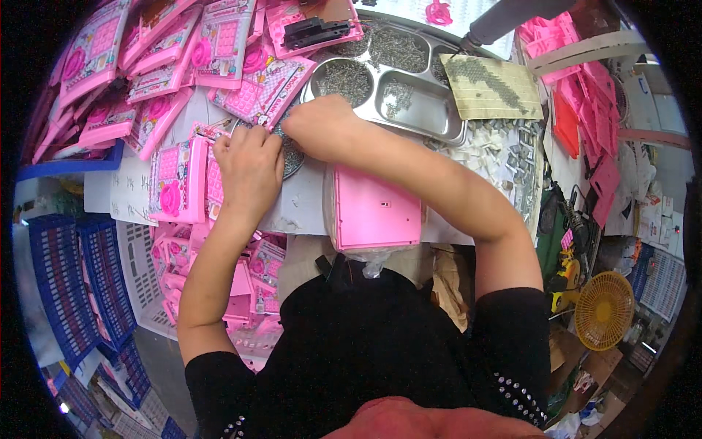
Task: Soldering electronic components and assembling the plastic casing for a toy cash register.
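Note:
Both hands are close together over a round dish [293, 159] of small grey metal pieces, near the middle of the table. My left hand [251, 167] is closed, its fingers bent down beside a pink toy piece; their tips are hidden. On its right, my right hand [316, 129] is closed in a fist at the dish's far side, and whatever it holds is hidden. Pink toy cases [178, 179] with moulded buttons and a rose-shaped knob lie left of my left hand. Another printed pink case [265, 91] lies just beyond both hands.
A steel compartment tray [418, 123] with small metal parts stands beyond my right arm. An electric screwdriver [497, 25] hangs over a yellowish card [493, 88]. A pink panel [376, 208] lies at the table's near edge. Pink cases pile up far left and fill a white crate [141, 274].

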The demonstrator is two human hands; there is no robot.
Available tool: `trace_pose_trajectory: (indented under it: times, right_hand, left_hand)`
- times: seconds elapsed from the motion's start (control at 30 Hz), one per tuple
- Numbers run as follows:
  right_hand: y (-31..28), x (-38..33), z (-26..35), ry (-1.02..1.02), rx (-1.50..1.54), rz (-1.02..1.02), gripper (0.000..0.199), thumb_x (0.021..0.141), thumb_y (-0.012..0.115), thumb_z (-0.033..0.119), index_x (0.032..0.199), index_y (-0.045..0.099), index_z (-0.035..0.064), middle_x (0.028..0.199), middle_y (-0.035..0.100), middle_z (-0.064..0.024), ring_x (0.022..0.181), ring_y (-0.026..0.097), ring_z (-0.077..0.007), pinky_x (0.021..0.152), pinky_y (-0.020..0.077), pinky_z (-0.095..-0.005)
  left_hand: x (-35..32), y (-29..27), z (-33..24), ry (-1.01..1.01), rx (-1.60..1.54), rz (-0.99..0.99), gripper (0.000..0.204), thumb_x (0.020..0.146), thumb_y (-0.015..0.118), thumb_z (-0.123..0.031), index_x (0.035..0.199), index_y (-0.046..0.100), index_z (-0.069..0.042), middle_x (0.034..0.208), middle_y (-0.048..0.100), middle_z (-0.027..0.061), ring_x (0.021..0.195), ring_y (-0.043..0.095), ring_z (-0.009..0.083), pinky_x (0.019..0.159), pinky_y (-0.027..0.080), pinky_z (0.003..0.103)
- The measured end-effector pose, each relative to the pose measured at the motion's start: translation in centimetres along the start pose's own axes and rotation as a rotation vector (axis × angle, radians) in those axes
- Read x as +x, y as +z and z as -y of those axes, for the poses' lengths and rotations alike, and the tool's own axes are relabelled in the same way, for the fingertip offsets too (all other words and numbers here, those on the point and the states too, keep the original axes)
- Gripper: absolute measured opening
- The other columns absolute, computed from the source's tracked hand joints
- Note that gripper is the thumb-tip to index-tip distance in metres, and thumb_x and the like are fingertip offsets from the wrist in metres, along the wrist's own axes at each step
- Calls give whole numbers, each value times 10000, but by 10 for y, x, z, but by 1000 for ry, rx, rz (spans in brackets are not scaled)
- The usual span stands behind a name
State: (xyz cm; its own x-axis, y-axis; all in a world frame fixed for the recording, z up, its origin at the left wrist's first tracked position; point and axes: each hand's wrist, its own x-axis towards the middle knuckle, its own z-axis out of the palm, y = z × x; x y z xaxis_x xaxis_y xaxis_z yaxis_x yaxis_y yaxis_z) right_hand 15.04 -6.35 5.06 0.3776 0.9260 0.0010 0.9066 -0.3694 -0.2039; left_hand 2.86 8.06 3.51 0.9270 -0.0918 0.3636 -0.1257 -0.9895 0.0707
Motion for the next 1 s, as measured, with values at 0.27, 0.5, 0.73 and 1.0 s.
trace_pose_trajectory:
  times: [0.27,0.5,0.73,1.0]
  right_hand:
    - [5,21,0,-44,-7,101,164,865,606,121,909,736,31,899,751,-161,849,756,-333,689,601,-464]
    - [5,16,-4,-7,16,55,188,903,614,193,940,716,39,910,746,-155,876,747,-340,712,594,-468]
    - [-33,-53,-27,167,346,-325,276,943,686,297,898,687,25,812,699,-137,732,677,-306,661,526,-416]
    - [-10,-174,-50,595,793,-464,153,949,738,129,947,720,-22,750,670,-16,688,558,-57,616,454,-247]
  left_hand:
    - [-9,1,15,-97,32,-63,134,912,676,-243,900,647,-112,882,600,43,908,567,243,840,340,447]
    - [-6,-8,12,-122,-57,-19,107,903,699,-192,916,652,-97,889,618,60,895,580,257,845,351,449]
    - [-8,-9,-25,-220,-760,19,90,895,693,-69,927,645,0,879,636,148,836,634,336,747,492,409]
    - [2,13,-53,-38,-824,29,90,880,710,-64,925,657,-6,865,643,141,813,636,331,733,496,418]
